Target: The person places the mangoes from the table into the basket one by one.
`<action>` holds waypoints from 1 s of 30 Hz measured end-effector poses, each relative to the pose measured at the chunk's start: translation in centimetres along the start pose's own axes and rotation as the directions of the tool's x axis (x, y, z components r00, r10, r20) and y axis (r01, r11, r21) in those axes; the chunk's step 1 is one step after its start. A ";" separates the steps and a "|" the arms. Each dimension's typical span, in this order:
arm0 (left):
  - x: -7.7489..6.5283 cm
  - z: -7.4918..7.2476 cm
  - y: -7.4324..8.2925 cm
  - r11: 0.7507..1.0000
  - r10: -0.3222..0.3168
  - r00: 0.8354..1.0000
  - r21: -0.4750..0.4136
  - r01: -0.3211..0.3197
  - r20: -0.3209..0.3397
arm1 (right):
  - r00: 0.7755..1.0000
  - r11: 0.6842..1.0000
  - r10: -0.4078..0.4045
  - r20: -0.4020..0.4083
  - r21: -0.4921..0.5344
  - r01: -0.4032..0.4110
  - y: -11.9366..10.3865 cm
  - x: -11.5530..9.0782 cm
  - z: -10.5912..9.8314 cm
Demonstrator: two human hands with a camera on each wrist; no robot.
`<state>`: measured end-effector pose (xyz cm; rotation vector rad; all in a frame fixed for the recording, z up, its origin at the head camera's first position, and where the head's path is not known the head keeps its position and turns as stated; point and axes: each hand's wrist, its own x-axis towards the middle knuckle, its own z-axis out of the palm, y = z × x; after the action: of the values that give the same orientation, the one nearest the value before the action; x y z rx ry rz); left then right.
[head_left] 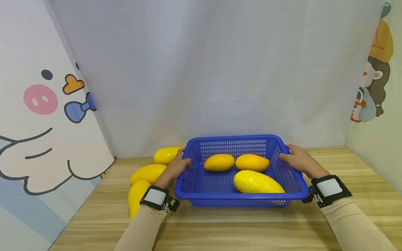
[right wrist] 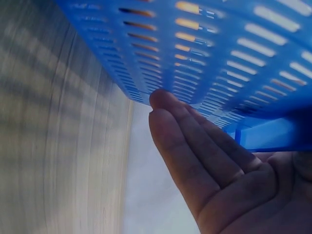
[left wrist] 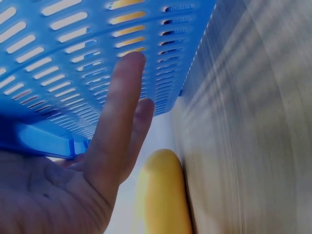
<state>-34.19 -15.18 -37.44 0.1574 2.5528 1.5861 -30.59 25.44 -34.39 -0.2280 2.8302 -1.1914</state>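
Both hands hold a blue plastic basket [head_left: 242, 196] with slotted walls, one at each short end, close over the wooden table. My left hand [head_left: 176, 169] grips the left rim, thumb over the top; in the left wrist view its fingers [left wrist: 114, 122] lie along the outer wall. On the right rim my right hand [head_left: 303, 161] has the same hold, fingers [right wrist: 183, 146] beneath the rim against the slotted side. Inside the basket lie two orange-yellow mangoes, one left [head_left: 219, 162] and one right [head_left: 252, 162], with a larger bright yellow mango-shaped fruit [head_left: 257, 182] in front.
Left of the basket, beside my left forearm, several yellow mango-shaped fruits lie on the table [head_left: 220, 230]: one at the back [head_left: 166, 155], one in the middle [head_left: 148, 173], one nearest [head_left: 137, 197]. A pale curtain [head_left: 220, 69] hangs behind; printed panels stand at both sides.
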 end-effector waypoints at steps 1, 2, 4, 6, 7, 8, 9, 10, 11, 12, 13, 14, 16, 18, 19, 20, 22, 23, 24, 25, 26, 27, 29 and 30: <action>0.0 0.0 0.0 1.000 0.000 1.000 0.001 0.000 -0.002 | 1.000 1.000 -0.001 -0.001 0.000 0.001 0.0 0.0 0.0; 0.0 0.0 0.1 1.000 0.004 1.000 0.006 -0.004 -0.003 | 1.000 1.000 -0.002 -0.001 0.001 0.002 0.0 -0.1 0.0; -0.1 0.0 0.1 1.000 0.007 1.000 0.015 -0.007 -0.005 | 1.000 1.000 -0.004 -0.004 -0.002 0.004 -0.1 -0.2 0.0; -0.2 -0.1 0.2 0.999 0.012 1.000 0.031 -0.012 -0.004 | 1.000 1.000 -0.007 -0.005 -0.005 0.007 -0.1 -0.2 0.0; -0.2 -0.1 0.2 0.999 0.014 1.000 0.039 -0.014 -0.008 | 1.000 1.000 -0.008 -0.005 -0.005 0.008 -0.1 -0.2 0.0; -0.3 -0.2 0.3 0.999 0.020 1.000 0.048 -0.019 -0.013 | 1.000 1.000 -0.009 -0.005 -0.006 0.009 -0.1 -0.2 0.1; -0.4 -0.3 0.3 0.998 0.024 1.000 0.057 -0.023 -0.018 | 1.000 1.000 -0.011 -0.005 -0.008 0.010 -0.1 -0.1 0.1; -0.4 -0.4 0.3 0.997 0.029 0.999 0.066 -0.028 -0.026 | 1.000 1.000 -0.012 -0.005 -0.008 0.012 0.0 -0.1 0.1; -0.5 -0.5 0.4 0.997 0.031 0.999 0.068 -0.029 -0.029 | 1.000 1.000 -0.013 -0.004 -0.005 0.013 0.0 0.0 0.1; -0.6 -0.6 0.4 0.997 0.035 0.999 0.070 -0.033 -0.033 | 1.000 1.000 -0.016 -0.003 -0.005 0.016 0.0 0.0 0.1; -0.7 -0.8 0.5 0.996 0.041 0.998 0.075 -0.038 -0.041 | 1.000 1.000 -0.018 -0.002 -0.003 0.018 0.0 0.0 0.1; -0.8 -0.9 0.6 0.996 0.046 0.998 0.083 -0.041 -0.051 | 1.000 1.000 -0.020 -0.003 -0.003 0.020 0.1 0.1 0.2; -0.9 -1.3 0.8 0.992 0.079 0.993 0.102 -0.071 -0.083 | 1.000 1.000 -0.025 -0.005 -0.003 0.025 0.0 0.1 0.2; -1.1 -1.8 1.0 0.986 0.136 0.980 0.120 -0.119 -0.142 | 1.000 1.000 -0.029 -0.008 -0.007 0.029 0.0 0.1 0.3; -1.2 -2.2 1.1 0.978 0.176 0.967 0.149 -0.149 -0.186 | 0.999 1.000 -0.031 -0.009 -0.008 0.031 0.0 0.2 0.3; -1.3 -2.5 1.2 0.968 0.217 0.948 0.177 -0.178 -0.232 | 0.999 0.999 -0.030 -0.011 -0.010 0.030 0.0 0.2 0.4; -1.6 -3.3 1.5 0.944 0.304 0.900 0.227 -0.240 -0.312 | 1.000 1.000 -0.029 -0.011 -0.012 0.029 0.0 0.2 0.4; -1.8 -3.7 1.7 0.929 0.345 0.871 0.258 -0.264 -0.351 | 1.000 1.000 -0.029 -0.010 -0.011 0.029 0.0 0.2 0.4; -2.1 -4.1 2.0 0.913 0.384 0.839 0.291 -0.285 -0.385 | 1.000 1.000 -0.028 -0.009 -0.012 0.028 0.0 0.2 0.4; -2.3 -4.5 2.3 0.898 0.421 0.807 0.318 -0.305 -0.414 | 1.000 0.999 -0.028 -0.007 -0.018 0.028 0.0 0.1 0.3; -2.7 -4.8 2.7 0.884 0.454 0.777 0.330 -0.332 -0.436 | 1.000 0.999 -0.027 -0.006 -0.019 0.027 0.0 0.1 0.3; -3.0 -5.1 3.1 0.870 0.485 0.747 0.343 -0.356 -0.454 | 1.000 0.999 -0.027 -0.003 -0.016 0.027 0.0 0.1 0.2; -3.6 -5.4 3.9 0.843 0.535 0.695 0.365 -0.396 -0.481 | 1.000 1.000 -0.028 -0.001 -0.011 0.028 0.0 -0.1 0.1; -3.8 -5.5 4.2 0.831 0.554 0.674 0.374 -0.412 -0.488 | 1.000 1.000 -0.027 0.000 -0.010 0.027 0.0 -0.1 0.1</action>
<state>-31.26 -18.75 -31.02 0.4949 3.4181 1.6833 -30.48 25.40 -34.42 -0.2677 2.8431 -1.1830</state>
